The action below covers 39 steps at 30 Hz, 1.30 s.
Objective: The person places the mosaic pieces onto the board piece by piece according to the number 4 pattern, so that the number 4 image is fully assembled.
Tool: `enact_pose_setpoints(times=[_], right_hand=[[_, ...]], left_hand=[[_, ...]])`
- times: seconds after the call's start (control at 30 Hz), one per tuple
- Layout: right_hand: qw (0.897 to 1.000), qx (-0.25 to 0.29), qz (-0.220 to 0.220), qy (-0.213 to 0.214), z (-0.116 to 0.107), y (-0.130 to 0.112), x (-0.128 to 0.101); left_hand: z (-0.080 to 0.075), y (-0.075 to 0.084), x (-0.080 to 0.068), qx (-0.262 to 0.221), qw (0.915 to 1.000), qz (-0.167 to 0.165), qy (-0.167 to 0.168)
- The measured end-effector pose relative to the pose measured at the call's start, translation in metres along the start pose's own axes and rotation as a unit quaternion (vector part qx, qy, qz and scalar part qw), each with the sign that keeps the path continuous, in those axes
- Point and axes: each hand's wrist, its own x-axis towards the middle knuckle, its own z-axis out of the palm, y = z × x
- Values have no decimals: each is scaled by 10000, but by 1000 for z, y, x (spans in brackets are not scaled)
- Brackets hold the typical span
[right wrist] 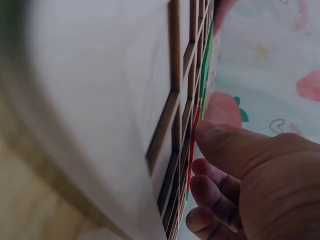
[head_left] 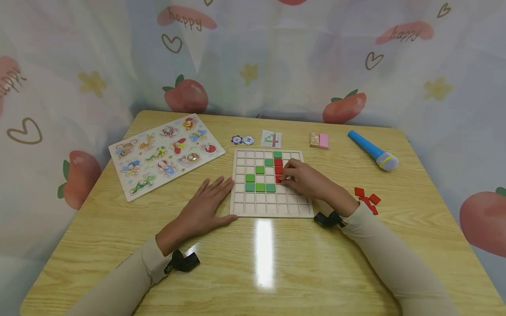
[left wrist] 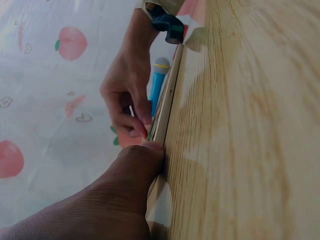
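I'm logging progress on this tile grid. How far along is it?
Done: green tiles and red tiles already sit in the grid board. In hand: the right hand pinches a red tile at a cell while the left hand steadies the board's edge. Left: loose red tiles on the table.

A red square tile [head_left: 278, 178] lies flat in the wooden grid board [head_left: 272, 210], below 2 others.

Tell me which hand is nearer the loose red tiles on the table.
Right. The right hand rests on the grid board, just left of the loose red tiles; the left hand lies beyond the board's far side.
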Motion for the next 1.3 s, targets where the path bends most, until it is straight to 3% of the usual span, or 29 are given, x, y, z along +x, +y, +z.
enact_pose_setpoints(times=[0.17,0.37,0.43,0.53,0.63,0.8,1.1,1.3], right_hand=[[9992,-32,322,233,-8,8,-29],[9872,-201,559,1482,-34,38,-99],[9816,-356,815,1691,-43,51,-124],[9752,-463,1329,1705,-52,68,-156],[9727,-427,1751,1462,-54,81,-176],[9744,-259,1927,1125,-48,92,-188],[9785,-727,1383,1344,-40,97,-187],[9785,-734,1475,1238,-41,95,-184]], left_hand=[[2,1,0,-19,10000,-5,-22],[0,1,-1,58,10000,-3,-4],[0,1,-1,73,10000,6,10],[0,1,-2,60,10000,13,18],[1,1,-2,21,10000,23,20],[3,0,-1,46,10000,36,21],[2,-1,-3,23,10000,-32,-70],[2,-1,-2,22,9999,-51,-102]])
